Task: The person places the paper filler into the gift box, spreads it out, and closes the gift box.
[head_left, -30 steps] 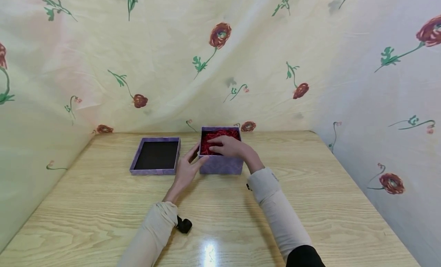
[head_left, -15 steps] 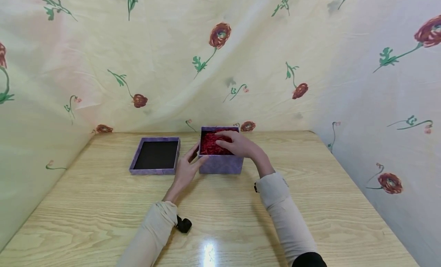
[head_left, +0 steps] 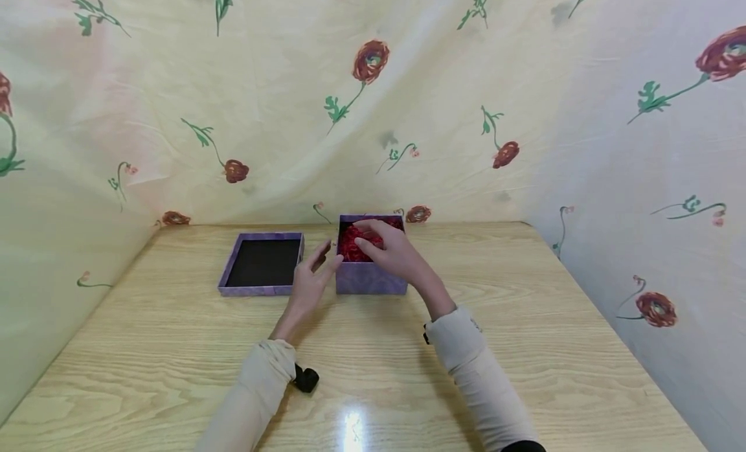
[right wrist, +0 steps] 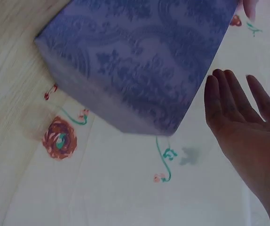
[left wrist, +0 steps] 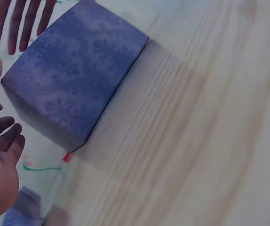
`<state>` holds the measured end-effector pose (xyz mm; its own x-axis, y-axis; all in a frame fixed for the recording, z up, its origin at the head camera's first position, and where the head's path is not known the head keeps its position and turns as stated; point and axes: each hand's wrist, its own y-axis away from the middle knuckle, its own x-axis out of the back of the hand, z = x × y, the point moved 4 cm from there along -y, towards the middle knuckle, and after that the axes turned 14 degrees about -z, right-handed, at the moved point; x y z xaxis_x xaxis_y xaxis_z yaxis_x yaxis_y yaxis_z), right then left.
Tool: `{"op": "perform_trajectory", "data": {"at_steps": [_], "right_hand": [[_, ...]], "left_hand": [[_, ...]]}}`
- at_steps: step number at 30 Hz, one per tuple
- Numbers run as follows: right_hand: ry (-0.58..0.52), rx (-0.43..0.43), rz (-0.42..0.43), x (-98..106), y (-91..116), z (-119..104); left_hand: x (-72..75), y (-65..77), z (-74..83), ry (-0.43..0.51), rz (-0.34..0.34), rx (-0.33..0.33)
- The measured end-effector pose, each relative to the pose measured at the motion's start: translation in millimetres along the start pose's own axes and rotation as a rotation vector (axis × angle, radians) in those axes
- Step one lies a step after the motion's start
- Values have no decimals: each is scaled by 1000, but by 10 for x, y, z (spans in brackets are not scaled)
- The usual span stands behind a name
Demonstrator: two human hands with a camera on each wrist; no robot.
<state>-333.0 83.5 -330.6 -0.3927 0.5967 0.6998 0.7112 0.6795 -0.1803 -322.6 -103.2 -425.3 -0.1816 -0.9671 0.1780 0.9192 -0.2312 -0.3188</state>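
A purple patterned box (head_left: 372, 278) stands without its lid at the back of the table, filled with red shredded paper (head_left: 352, 250). Over its mouth is my right hand (head_left: 399, 252), fingers loosely bent and thumb apart, holding nothing. My left hand (head_left: 309, 282) is just off the box's left side, thumb and fingers spread. In the left wrist view, the left hand (left wrist: 1, 181) lies beside the box wall (left wrist: 74, 66) with a gap between. The right wrist view has the right hand (right wrist: 248, 117) with its fingertips around the level of the box's rim.
To the left, the purple lid (head_left: 256, 291) lies upturned, its black inside showing. The wooden table (head_left: 524, 309) ends at a flowered cloth (head_left: 291, 102) hanging behind and along both sides.
My left hand has come off the box's left side, moving slightly left and toward me. The right hand shifted right over the shredded paper, then a little back left and higher.
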Motion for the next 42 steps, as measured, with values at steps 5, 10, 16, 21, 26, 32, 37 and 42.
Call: {"op": "perform_trajectory", "data": {"at_steps": [5,10,16,21,26,32,37,42], "right_hand": [[0,80,57,-161,-57,-112],[4,129,82,-306,-101,-212],[-3,79,91,-452,-160,-264],[-24,69,90,-547,-222,-312],[-53,74,56,-649,-274,-366],[-106,24,0,-768,-315,-371],[-103,-11,-33,-877,-346,-338],[-76,-57,-77,-967,-377,-301]], "left_hand": [[211,37,87,-24,56,-67],[440,121,136,-44,93,-67],[671,239,185,-73,116,-56],[870,335,213,-104,160,-68],[1030,410,201,-90,197,-55],[1167,464,162,-97,229,-41],[1304,567,138,-145,253,4],[1438,652,114,-143,280,18]]}}
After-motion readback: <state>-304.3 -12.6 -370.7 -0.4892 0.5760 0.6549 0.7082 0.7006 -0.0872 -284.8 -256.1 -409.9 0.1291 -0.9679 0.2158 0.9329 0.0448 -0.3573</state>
